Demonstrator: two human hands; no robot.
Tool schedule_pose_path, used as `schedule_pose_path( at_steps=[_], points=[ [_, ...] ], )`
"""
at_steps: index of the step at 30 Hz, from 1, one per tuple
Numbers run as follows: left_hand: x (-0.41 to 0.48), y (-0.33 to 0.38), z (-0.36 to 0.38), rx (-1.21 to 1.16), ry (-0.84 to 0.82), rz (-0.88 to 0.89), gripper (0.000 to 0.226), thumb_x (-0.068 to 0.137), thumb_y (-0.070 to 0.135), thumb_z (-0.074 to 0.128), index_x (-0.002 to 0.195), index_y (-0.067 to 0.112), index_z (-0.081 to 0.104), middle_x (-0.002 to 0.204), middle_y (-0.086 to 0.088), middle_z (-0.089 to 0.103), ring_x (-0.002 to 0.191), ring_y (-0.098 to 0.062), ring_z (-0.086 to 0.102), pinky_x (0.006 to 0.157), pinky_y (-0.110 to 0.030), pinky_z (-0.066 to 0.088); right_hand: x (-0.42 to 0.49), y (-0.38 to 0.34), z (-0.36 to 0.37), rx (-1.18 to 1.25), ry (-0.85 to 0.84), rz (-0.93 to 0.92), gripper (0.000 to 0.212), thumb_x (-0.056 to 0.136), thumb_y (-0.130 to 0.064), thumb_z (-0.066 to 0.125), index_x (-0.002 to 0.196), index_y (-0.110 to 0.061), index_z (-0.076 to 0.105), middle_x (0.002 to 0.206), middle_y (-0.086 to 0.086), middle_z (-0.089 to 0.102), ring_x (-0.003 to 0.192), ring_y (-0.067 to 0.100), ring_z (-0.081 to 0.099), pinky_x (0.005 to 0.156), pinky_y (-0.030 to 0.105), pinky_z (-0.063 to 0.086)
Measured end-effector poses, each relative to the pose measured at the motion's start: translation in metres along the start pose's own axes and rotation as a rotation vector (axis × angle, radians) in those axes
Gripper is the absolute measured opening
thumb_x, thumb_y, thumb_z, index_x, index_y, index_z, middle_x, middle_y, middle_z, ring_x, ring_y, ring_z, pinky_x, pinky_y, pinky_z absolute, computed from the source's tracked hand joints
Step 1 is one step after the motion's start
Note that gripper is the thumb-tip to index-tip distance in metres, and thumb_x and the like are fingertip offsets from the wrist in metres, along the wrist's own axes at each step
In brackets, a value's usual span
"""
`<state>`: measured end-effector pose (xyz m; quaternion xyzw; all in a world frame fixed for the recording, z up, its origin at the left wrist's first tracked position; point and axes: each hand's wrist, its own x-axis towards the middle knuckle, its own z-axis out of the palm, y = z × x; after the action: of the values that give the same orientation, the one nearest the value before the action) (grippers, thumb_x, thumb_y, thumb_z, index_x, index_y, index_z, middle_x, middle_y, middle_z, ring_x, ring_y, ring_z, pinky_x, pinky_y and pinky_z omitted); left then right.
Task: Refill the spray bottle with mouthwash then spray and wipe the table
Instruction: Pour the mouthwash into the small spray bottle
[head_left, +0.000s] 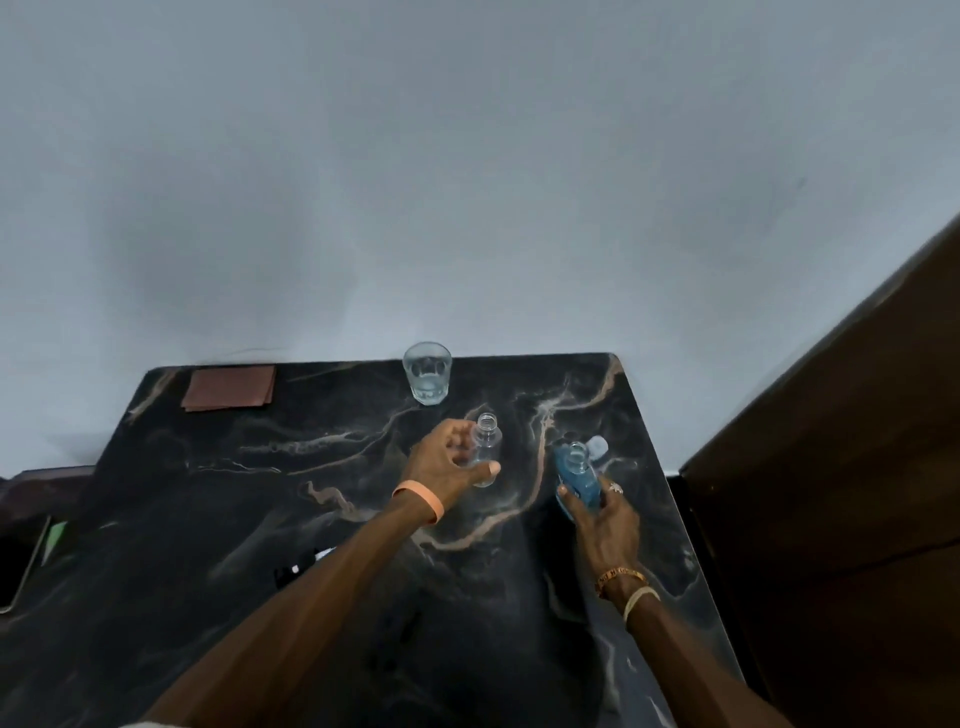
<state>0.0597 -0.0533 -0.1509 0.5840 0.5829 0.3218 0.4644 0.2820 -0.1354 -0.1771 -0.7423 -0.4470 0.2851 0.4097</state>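
A small clear spray bottle (487, 441) stands upright on the black marble table (311, 467) with its neck uncapped. My left hand (447, 462) curls round its lower body. To the right, my right hand (602, 514) grips a blue mouthwash bottle (574, 475), upright with its mouth uncovered. A pale cap (598, 447) lies just behind the blue bottle. A black spray head (298, 566) lies on the table, partly hidden by my left forearm. A brown folded cloth (228, 387) rests at the table's far left corner.
A clear drinking glass (427, 371) stands at the table's back edge against the grey wall. A dark wooden panel (831, 467) rises along the table's right side. A phone (21, 561) lies on a low surface at the left.
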Motion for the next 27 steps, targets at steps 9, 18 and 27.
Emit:
schedule_pose_path(
  at_steps=[9, 18, 27],
  points=[
    [0.041, 0.080, -0.089, -0.041, 0.267, 0.144, 0.051, 0.056, 0.039, 0.092, 0.096, 0.035, 0.060, 0.095, 0.015, 0.069, 0.085, -0.005, 0.068, 0.074, -0.020, 0.057, 0.049, -0.142, 0.016, -0.064, -0.025, -0.345, 0.033, 0.082, -0.052, 0.070, 0.106, -0.030, 0.066, 0.090, -0.011, 0.069, 0.076, 0.003, 0.065, 0.062, 0.017, 0.056],
    [0.044, 0.151, -0.145, -0.027, 0.421, 0.261, 0.057, 0.066, 0.046, 0.085, 0.113, 0.030, 0.057, 0.115, 0.005, 0.067, 0.090, -0.012, 0.066, 0.068, -0.009, 0.048, 0.077, -0.276, -0.001, -0.281, 0.190, -0.693, 0.035, 0.082, -0.058, 0.063, 0.100, -0.028, 0.072, 0.082, -0.005, 0.074, 0.060, 0.009, 0.055, 0.058, 0.017, 0.040],
    [0.032, 0.177, -0.156, -0.067, 0.474, 0.332, 0.057, 0.065, 0.045, 0.086, 0.112, 0.027, 0.061, 0.106, 0.009, 0.068, 0.086, -0.012, 0.069, 0.069, -0.014, 0.052, 0.072, -0.318, -0.024, -0.443, 0.287, -0.805, 0.037, 0.082, -0.059, 0.060, 0.099, -0.029, 0.071, 0.076, -0.007, 0.071, 0.056, 0.011, 0.049, 0.052, 0.015, 0.027]
  ],
)
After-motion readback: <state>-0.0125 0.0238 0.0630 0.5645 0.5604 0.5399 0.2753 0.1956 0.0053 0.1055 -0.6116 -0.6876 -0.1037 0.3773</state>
